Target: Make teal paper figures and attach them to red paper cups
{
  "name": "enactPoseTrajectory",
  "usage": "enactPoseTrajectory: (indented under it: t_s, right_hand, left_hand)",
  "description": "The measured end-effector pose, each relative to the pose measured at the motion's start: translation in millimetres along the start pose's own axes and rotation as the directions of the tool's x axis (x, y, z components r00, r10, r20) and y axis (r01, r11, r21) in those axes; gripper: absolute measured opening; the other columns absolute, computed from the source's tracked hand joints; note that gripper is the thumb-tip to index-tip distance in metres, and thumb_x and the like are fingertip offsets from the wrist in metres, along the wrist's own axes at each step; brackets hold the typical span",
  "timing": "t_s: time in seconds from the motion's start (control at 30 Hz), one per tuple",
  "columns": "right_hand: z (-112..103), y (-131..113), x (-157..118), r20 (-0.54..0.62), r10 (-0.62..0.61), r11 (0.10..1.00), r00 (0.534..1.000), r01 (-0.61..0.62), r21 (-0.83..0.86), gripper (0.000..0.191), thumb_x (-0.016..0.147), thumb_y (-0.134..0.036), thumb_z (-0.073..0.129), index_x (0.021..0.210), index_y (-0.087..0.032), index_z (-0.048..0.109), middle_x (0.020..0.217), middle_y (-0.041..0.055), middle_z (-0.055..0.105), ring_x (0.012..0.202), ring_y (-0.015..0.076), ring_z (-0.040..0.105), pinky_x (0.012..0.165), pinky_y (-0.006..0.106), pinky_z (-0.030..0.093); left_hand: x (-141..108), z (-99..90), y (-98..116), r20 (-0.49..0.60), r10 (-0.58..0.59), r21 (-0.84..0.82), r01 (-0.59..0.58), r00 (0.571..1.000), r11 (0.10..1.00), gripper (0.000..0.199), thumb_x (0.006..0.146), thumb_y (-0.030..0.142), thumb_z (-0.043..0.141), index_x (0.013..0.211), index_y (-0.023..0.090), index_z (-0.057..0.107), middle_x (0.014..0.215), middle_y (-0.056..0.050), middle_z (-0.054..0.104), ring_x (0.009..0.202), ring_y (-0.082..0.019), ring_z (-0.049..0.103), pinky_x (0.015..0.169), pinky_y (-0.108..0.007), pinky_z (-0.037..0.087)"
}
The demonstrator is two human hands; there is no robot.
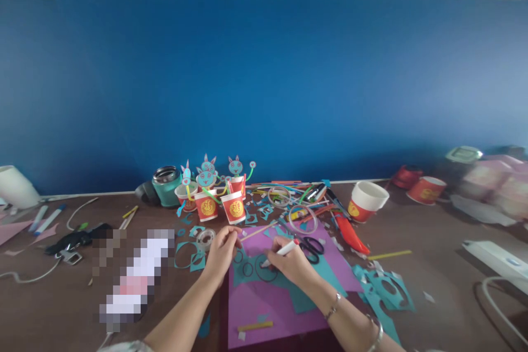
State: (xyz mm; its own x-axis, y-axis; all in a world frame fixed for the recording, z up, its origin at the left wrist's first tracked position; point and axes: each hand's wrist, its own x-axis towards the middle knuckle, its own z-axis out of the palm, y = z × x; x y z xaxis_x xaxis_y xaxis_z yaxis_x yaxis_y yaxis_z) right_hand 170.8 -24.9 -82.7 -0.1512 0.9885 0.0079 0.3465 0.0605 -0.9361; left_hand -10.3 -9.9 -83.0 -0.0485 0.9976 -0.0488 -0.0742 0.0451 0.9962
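Note:
My right hand (289, 258) is closed round a white marker (287, 247) with a red end, its tip at a circle drawn on teal paper (305, 294). Smaller drawn circles lie to the left of that one. My left hand (224, 247) has its fingers pressed together at the upper left edge of the paper; what they hold, if anything, is too small to make out. Beneath the teal sheet is purple paper (247, 316). Black-handled scissors (312, 249) rest just beyond my right hand. A tape roll (205, 239) sits left of my left hand.
Red paper cups (234, 208) with teal animal faces stand behind my hands, beside a teal jar (166, 187). Pipe cleaners and pens lie right of them. A white-topped cup (368, 201) and teal scraps (388, 289) are at the right. A power strip (499, 264) lies far right.

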Motion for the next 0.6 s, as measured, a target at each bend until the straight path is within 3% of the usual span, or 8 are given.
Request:
enactPoseTrajectory:
  t_s: [0.6]
  right_hand:
    - [-0.6, -4.6, 0.3, -0.01, -0.018, 0.999, 1.0, 0.018, -0.031, 0.022, 0.072, -0.03, 0.056, 0.056, -0.021, 0.043, 0.049, -0.003, 0.061, 0.051, 0.0135, 0.058, 0.045, 0.02, 0.036]
  left_hand:
    - [-1.1, 1.0, 0.6, 0.009, -0.006, -0.012, 0.006, 1.0, 1.0, 0.025, 0.072, 0.038, 0.053, 0.081, 0.015, 0.055, 0.051, 0.006, 0.05, 0.035, -0.003, 0.029, 0.036, -0.016, 0.018]
